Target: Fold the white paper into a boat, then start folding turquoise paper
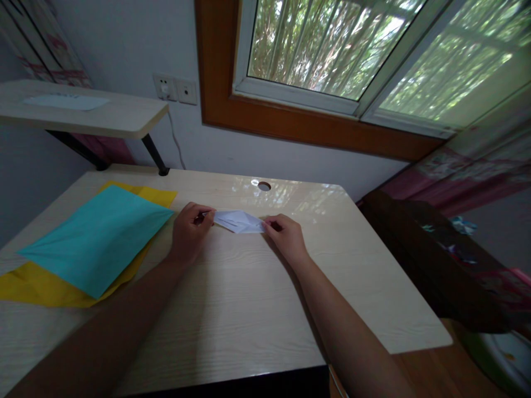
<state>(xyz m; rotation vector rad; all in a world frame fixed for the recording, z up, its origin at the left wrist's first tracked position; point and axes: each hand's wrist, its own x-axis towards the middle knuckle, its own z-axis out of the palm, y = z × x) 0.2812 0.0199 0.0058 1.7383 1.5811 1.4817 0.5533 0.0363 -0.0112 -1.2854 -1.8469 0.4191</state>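
Folded white paper [238, 220], narrow and many-creased, is stretched between a person's two bare hands over the middle of a pale wood-grain desk [249, 320]; whether its underside touches the desktop, I cannot tell. Light glints on the far part of the desk around a round hole [264, 187]. On the left, a turquoise sheet [99, 237] lies over yellow paper [41, 284], whose edges stick out behind and in front. Beyond them, a raised shelf [124, 122] stands on black legs. The pale wall behind carries sockets [175, 89], with a white cable [176, 138] hanging down. A window [323, 50] in a brown wooden frame [290, 131] shows bars and green leaves outside. To the right hang pink and pale curtains [489, 157], above dark furniture [415, 249].

A white sheet [66, 101] on the shelf bears dark marks, too small to read.

The left hand [187, 232] pinches the paper's left end, thumb and forefinger closed on it and the other fingers curled. The right hand [289, 239] pinches the opposite tip the same way. Both forearms reach in from the near edge.
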